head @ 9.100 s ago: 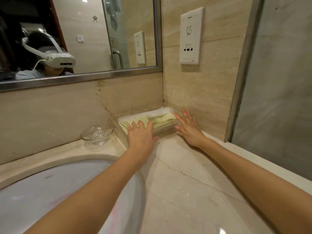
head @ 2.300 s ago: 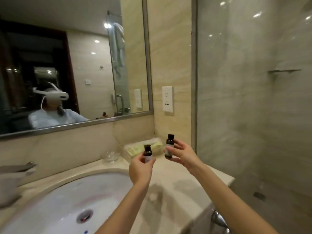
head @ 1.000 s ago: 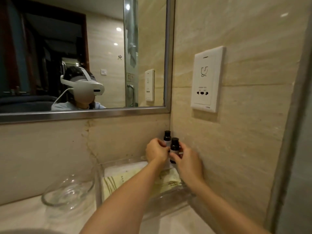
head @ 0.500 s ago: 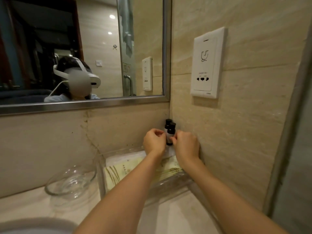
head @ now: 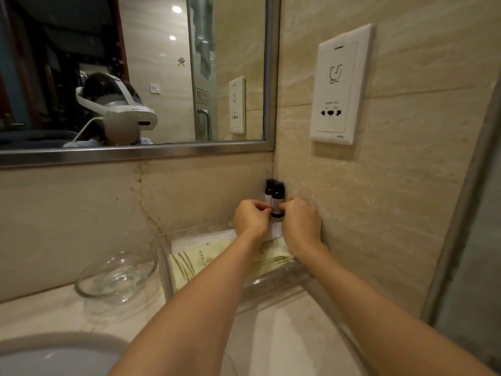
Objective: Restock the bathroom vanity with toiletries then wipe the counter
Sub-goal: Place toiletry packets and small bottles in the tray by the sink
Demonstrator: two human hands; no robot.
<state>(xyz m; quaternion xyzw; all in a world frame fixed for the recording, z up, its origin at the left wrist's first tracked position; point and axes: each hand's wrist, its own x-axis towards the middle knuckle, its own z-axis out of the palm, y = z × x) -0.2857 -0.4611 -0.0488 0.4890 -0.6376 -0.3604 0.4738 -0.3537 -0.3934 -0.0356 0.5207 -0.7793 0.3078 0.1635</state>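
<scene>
Against the corner [head: 273, 169], left hand [head: 250, 220] and right hand [head: 301, 226] curled round two half-hidden bottles [head: 277, 198].

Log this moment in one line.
step: restock | left hand: holds left bottle | right hand: holds right bottle | bottles: upright, together in wall corner | below: clear tray

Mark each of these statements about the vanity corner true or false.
1. Two dark bottles stand upright in the wall corner. True.
2. The left hand hangs idle and empty. False: it grips the bottles, as does the right hand.
3. The glass bowl sits left of the clear tray. True.
4. The socket plate hangs under the mirror. False: it is on the side wall, right of the mirror.
</scene>
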